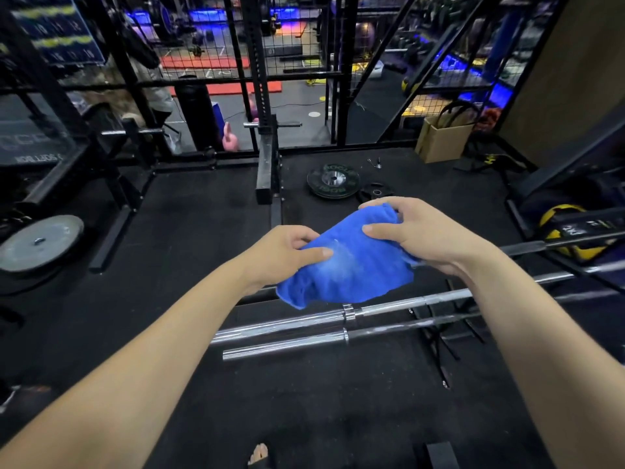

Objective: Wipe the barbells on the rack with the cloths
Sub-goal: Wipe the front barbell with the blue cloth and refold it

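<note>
A crumpled blue cloth (348,265) hangs between both my hands, above the barbells. My left hand (287,253) pinches its left side with thumb on top. My right hand (416,235) grips its upper right corner with curled fingers. Just below the cloth lie two chrome barbells, side by side: the upper barbell (399,306) and the lower barbell (287,346), both running from lower left up to the right. A darker bar (527,248) extends farther right behind my right wrist. The cloth is apart from the bars.
Black rubber floor all round. A stack of black plates (333,180) and a smaller plate (373,191) lie ahead. A grey plate (39,242) sits on a rack at left. A black upright post (267,164) stands in the middle, a cardboard box (443,138) at back right.
</note>
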